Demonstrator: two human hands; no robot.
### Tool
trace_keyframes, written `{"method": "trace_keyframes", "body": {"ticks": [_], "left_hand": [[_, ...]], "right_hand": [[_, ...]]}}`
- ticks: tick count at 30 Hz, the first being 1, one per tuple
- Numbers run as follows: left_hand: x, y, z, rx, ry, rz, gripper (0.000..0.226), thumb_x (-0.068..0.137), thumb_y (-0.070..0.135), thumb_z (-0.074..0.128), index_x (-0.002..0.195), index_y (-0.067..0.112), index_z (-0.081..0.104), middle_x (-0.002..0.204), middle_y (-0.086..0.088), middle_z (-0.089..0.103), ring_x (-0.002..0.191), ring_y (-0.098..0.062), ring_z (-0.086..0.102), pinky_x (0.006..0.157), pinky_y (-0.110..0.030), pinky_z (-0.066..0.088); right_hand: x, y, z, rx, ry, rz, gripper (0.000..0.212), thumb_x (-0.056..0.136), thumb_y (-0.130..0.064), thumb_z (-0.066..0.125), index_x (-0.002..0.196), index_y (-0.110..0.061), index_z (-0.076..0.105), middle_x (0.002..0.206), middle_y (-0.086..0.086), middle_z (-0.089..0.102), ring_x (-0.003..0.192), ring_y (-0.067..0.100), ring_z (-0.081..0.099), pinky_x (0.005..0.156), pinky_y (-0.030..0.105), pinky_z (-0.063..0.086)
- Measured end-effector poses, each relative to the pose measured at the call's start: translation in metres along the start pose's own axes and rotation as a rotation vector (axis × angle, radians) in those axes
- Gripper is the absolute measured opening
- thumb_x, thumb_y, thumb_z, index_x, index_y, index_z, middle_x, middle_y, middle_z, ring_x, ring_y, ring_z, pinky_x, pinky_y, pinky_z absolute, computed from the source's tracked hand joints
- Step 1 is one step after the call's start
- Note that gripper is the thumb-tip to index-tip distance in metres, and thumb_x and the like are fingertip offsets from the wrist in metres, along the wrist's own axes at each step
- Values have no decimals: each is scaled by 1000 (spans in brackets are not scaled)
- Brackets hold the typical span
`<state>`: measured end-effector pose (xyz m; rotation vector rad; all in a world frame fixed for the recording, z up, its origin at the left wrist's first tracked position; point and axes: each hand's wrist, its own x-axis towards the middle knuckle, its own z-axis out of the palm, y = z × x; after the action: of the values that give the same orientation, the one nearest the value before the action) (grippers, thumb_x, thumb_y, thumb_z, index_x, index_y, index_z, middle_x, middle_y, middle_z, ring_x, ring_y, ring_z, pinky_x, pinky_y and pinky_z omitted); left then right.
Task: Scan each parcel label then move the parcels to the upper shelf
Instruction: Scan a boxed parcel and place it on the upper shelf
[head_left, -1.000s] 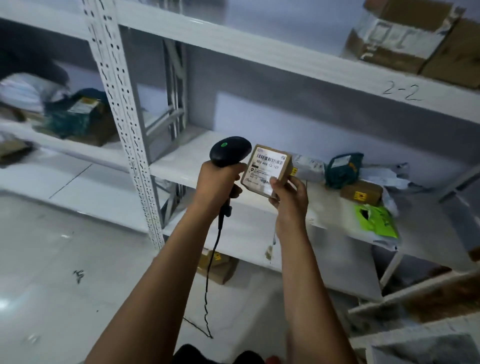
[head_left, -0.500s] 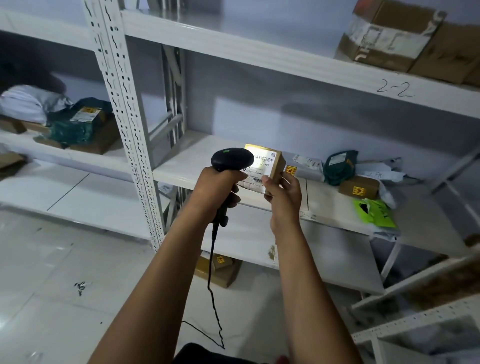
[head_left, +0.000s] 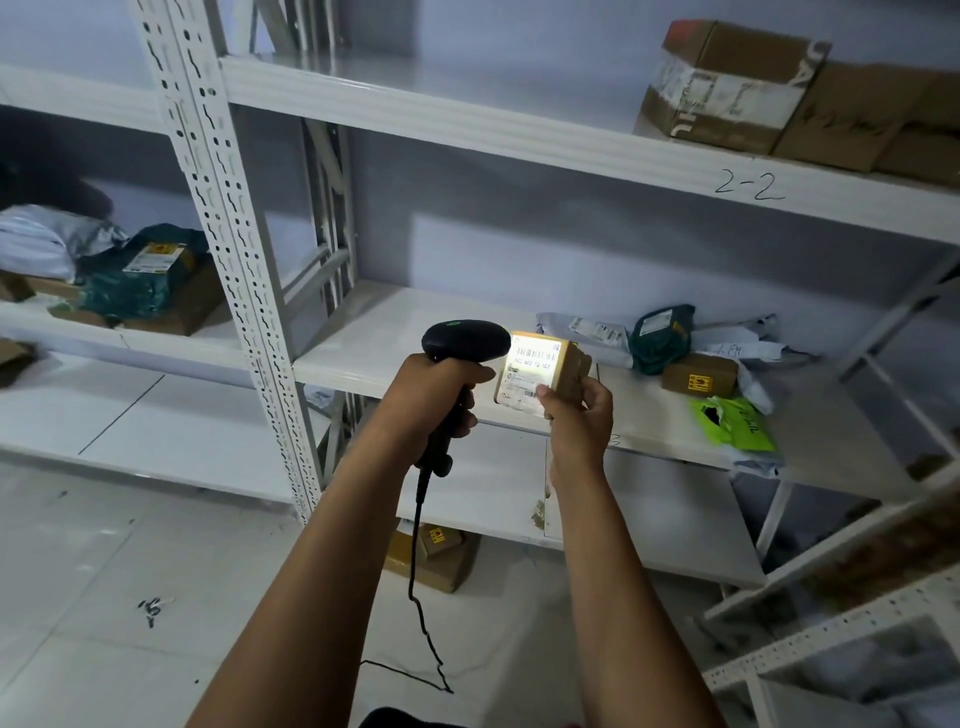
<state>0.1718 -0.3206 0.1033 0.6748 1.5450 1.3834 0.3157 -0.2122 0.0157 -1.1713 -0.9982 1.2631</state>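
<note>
Head view: left hand (head_left: 431, 395) grips one scanner (head_left: 465, 338), right hand (head_left: 576, 415) clutches one parcel (head_left: 571, 371), its label (head_left: 527, 371) lit up.

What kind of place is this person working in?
Probably a parcel depot or courier storeroom: white slotted metal shelving with a bay hand-marked 2-2, labelled parcels lying on the shelves, and a corded barcode scanner in the left hand lighting the label of a small box in the right hand.
</note>
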Motion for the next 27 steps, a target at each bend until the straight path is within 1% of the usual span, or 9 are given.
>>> {"method": "trace_keyframes", "body": {"ticks": [2, 4, 7, 14, 18, 21, 23, 25, 27], "left_hand": [[-2, 0, -1, 3, -15, -9, 13, 87, 14, 72, 85, 4, 64, 63, -7, 53, 51, -23, 54, 52, -29, 47], [-3, 1, -2, 0, -36, -26, 13, 88, 13, 72, 85, 4, 63, 61, -6, 52, 50, -22, 52, 51, -28, 46], [-6, 1, 0, 2, -66, -41, 14, 88, 14, 72, 85, 4, 62, 60, -6, 52, 49, -22, 51, 52, -29, 44], [-7, 0, 6, 23, -92, -55, 15, 88, 13, 72, 82, 5, 61, 60, -6, 53, 49, -21, 51, 51, -29, 45], [-3, -2, 12, 17, -14, 4, 22, 86, 22, 76, 89, 2, 68, 67, -9, 62, 54, -25, 58, 61, -34, 48], [1, 0, 21, -36, 45, 90, 19, 87, 24, 78, 92, 7, 73, 84, -12, 75, 64, -23, 66, 68, -38, 54], [3, 3, 27, -59, 60, 157, 16, 87, 23, 80, 100, 14, 75, 97, -14, 77, 81, -23, 74, 76, -36, 60], [3, 9, 36, -67, 58, 215, 18, 84, 25, 84, 99, 26, 73, 100, -11, 77, 94, -23, 75, 83, -37, 62], [1, 15, 46, -52, 39, 263, 17, 75, 34, 86, 89, 36, 76, 100, -6, 77, 96, -24, 74, 89, -44, 62]], "right_hand": [[4, 4, -7, 9, 16, 20, 45, 83, -6, 81, 110, -32, 57, 114, -10, 67, 113, 19, 66, 94, 35, 59], [7, 7, -12, 25, 31, 35, 45, 83, -5, 81, 107, -33, 57, 117, -6, 68, 114, 20, 67, 95, 37, 59], [10, 9, -19, 34, 61, 39, 47, 82, -3, 82, 113, -30, 58, 123, -2, 68, 115, 22, 67, 97, 41, 59], [13, 8, -27, 43, 87, 34, 48, 82, -2, 81, 118, -26, 59, 122, -2, 68, 114, 22, 67, 99, 44, 58], [16, 3, -29, 65, 73, 35, 47, 82, -4, 82, 117, -26, 60, 123, -2, 70, 115, 22, 68, 98, 44, 59], [16, -14, -29, 146, 33, 64, 39, 86, -6, 79, 114, -26, 60, 123, 3, 72, 115, 25, 68, 87, 37, 57], [15, -29, -28, 183, -10, 60, 35, 89, -10, 76, 118, -23, 61, 117, 3, 75, 110, 24, 70, 82, 35, 53], [13, -47, -28, 214, -56, 34, 33, 91, -13, 73, 123, -18, 62, 108, 1, 77, 103, 21, 72, 79, 35, 53], [11, -64, -27, 213, -98, 6, 32, 94, -17, 71, 125, -16, 63, 106, 0, 77, 99, 18, 72, 80, 37, 55]]}}
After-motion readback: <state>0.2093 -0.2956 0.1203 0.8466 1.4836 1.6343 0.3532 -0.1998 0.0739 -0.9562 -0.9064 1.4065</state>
